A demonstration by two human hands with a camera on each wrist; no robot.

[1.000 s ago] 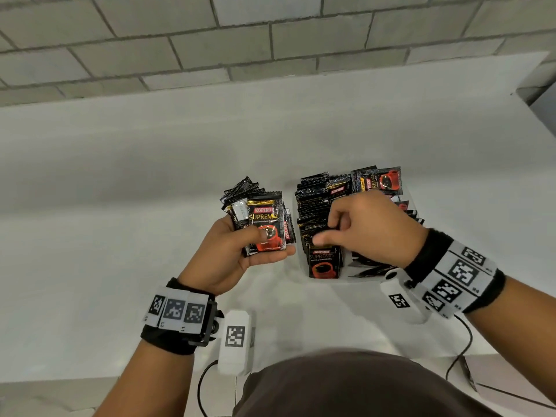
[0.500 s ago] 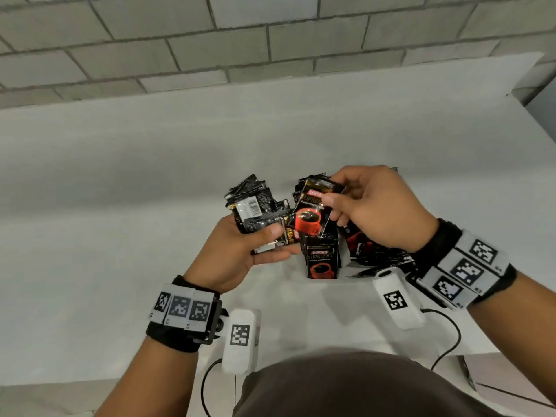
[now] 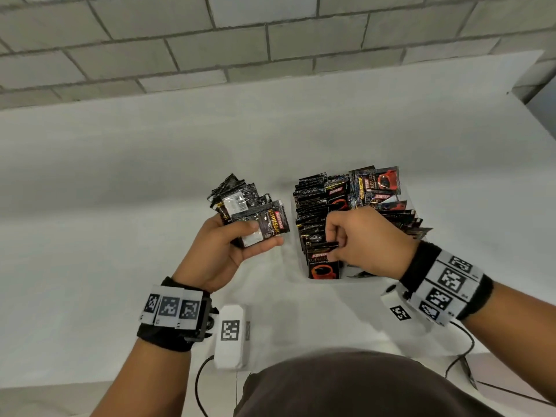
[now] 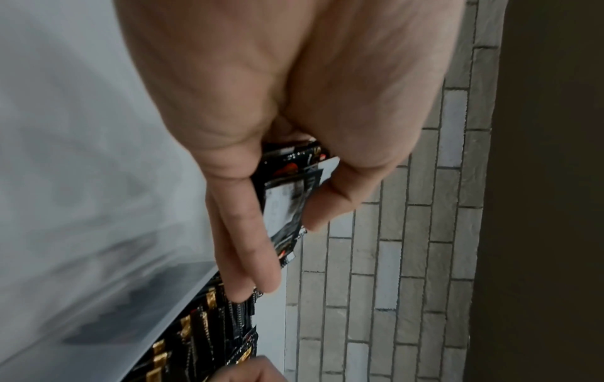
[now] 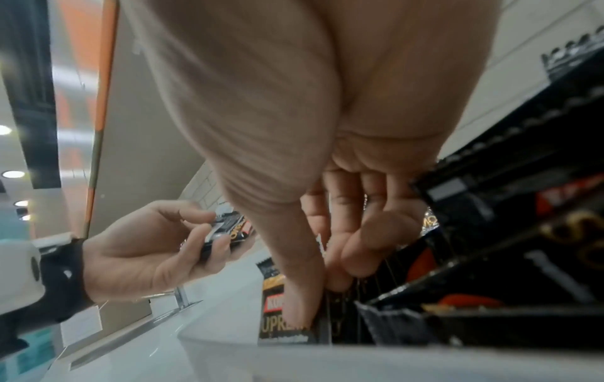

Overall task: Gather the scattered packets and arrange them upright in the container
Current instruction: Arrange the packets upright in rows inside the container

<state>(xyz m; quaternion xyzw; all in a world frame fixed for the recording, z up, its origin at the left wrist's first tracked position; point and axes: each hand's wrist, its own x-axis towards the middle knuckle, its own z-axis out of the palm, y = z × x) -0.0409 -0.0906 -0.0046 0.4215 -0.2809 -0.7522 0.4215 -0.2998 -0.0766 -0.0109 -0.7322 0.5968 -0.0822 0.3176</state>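
My left hand (image 3: 264,234) grips a fanned stack of black coffee packets (image 3: 240,203) just left of the container. The clear container (image 3: 350,280) holds a long row of upright packets (image 3: 311,212) along its left side. Looser packets (image 3: 379,185) lie tilted on its right side. At the near end of that row, my right hand (image 3: 331,247) pinches the top edge of the front packet (image 3: 323,266), thumb in front and fingers behind. The right wrist view shows the thumb (image 5: 299,289) on this packet (image 5: 281,328). The left wrist view shows the held stack (image 4: 284,204).
A white table (image 3: 120,236) runs back to a grey brick wall (image 3: 270,40). Its near edge lies close to my body, with cables (image 3: 464,353) hanging off at the right. White camera units (image 3: 230,335) hang under both wrists.
My right hand took a packet off the left hand's stack, then lowered it into the near end of the upright row. The left hand kept still with the remaining stack.
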